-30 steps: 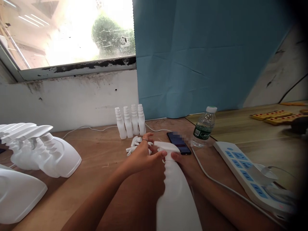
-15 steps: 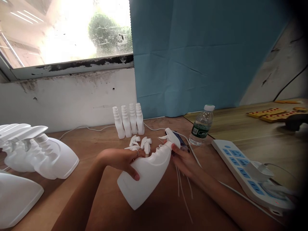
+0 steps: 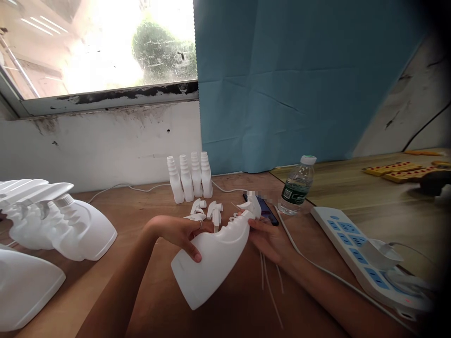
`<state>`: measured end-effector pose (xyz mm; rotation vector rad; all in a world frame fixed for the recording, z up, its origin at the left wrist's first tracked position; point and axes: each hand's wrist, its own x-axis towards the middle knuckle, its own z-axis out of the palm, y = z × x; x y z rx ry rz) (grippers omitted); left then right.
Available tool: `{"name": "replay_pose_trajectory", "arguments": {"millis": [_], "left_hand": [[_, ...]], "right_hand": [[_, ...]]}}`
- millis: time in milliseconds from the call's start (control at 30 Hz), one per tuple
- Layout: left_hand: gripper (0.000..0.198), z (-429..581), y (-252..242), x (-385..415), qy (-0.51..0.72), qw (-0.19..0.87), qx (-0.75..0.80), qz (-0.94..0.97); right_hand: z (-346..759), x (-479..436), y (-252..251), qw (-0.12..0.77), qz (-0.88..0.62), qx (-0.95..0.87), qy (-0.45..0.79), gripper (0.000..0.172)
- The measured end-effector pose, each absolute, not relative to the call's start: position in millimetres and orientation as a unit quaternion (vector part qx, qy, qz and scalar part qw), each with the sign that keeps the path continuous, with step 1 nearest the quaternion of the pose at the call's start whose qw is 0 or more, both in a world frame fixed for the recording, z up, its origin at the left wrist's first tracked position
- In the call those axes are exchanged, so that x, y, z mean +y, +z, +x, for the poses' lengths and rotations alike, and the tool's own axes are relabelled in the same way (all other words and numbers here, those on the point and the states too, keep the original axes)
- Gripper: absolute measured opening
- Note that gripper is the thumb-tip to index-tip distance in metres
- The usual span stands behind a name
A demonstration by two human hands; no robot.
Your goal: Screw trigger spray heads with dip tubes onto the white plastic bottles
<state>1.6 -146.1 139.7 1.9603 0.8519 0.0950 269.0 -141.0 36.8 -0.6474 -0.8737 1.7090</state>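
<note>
A white spray bottle (image 3: 213, 263) lies tilted over the table, its neck pointing up and to the right. My left hand (image 3: 183, 234) is wrapped round its body, the thumb on the near face and the other fingers partly hidden behind. On the bottle's neck sits a white trigger sprayer (image 3: 252, 205). My right hand (image 3: 264, 234) grips it at the collar with thumb and fingers; some fingertips are hidden behind it. Just beyond the bottle lie several loose trigger sprayers (image 3: 214, 210). Thin white dip tubes (image 3: 268, 286) lie on the table below my right hand.
Several small white bottles (image 3: 190, 180) stand by the wall. Large white bottles with sprayers (image 3: 84, 230) crowd the left. A phone (image 3: 268, 213), a water bottle (image 3: 299, 185) and a power strip (image 3: 352, 249) with cables lie to the right.
The trigger sprayer and my right hand have shifted slightly down and left, with the sprayer a little turned. My left hand keeps its hold on the bottle. The view has moved slightly.
</note>
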Motion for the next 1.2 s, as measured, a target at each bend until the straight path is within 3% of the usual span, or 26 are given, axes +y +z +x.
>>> {"name": "replay_pose_trajectory", "arguments": {"millis": [100, 200, 467, 567, 700, 867, 967, 1200], "left_hand": [[0.074, -0.4, 146.0, -146.5, -0.066, 0.479, 0.366, 0.795], [0.074, -1.8, 151.5, -147.5, -0.083, 0.483, 0.364, 0.792], [0.056, -26.5, 155.3, -148.4, -0.032, 0.701, 0.284, 0.653], [0.055, -59.8, 157.6, -154.8, 0.092, 0.714, 0.33, 0.61], [0.056, -109.0, 157.0, -154.8, 0.339, 0.578, 0.455, 0.586], [0.05, -135.0, 135.8, -118.9, 0.628, 0.24, 0.545, 0.502], [0.053, -135.7, 116.8, -94.1, 0.67, 0.127, 0.566, 0.463], [0.065, -139.7, 68.2, -69.5, 0.622, -0.043, 0.683, 0.381]], "right_hand": [[270.8, -141.6, 39.4, 0.505, -0.241, -0.357, 0.748, 0.041], [271.9, -140.1, 38.4, 0.51, -0.246, -0.353, 0.745, 0.031], [292.1, -140.9, 32.7, 0.481, -0.108, -0.398, 0.774, 0.044], [299.1, -137.7, 42.3, 0.537, -0.077, -0.347, 0.765, 0.048], [304.6, -128.1, 57.3, 0.616, -0.092, -0.307, 0.719, 0.046], [303.5, -121.1, 53.7, 0.585, -0.161, -0.303, 0.735, 0.03], [297.6, -120.6, 49.6, 0.584, -0.214, -0.29, 0.727, 0.026], [313.1, -109.8, 64.7, 0.706, -0.241, -0.29, 0.6, 0.017]]}}
